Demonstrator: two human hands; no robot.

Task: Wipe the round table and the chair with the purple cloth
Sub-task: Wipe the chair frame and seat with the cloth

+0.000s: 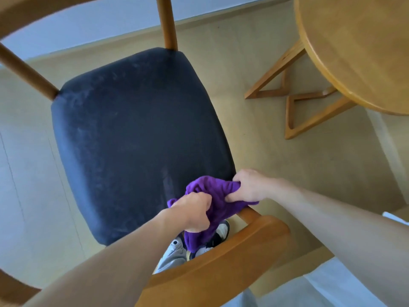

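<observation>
The chair (137, 138), seen from above, fills most of the view; its dark seat is framed by wooden posts and a curved wooden backrest (212, 258) at the near side. The round worktop (358, 47) is seen at the upper right, well apart from the seat, with its wooden legs spread on the floor (254, 63). The purple cloth (212, 196) is bunched at the seat's near right corner, partly hanging over the seat's near edge. It is gripped by both hands: the left hand (194, 212) is clenched round its lower part, the right hand (250, 187) round its right end.
</observation>
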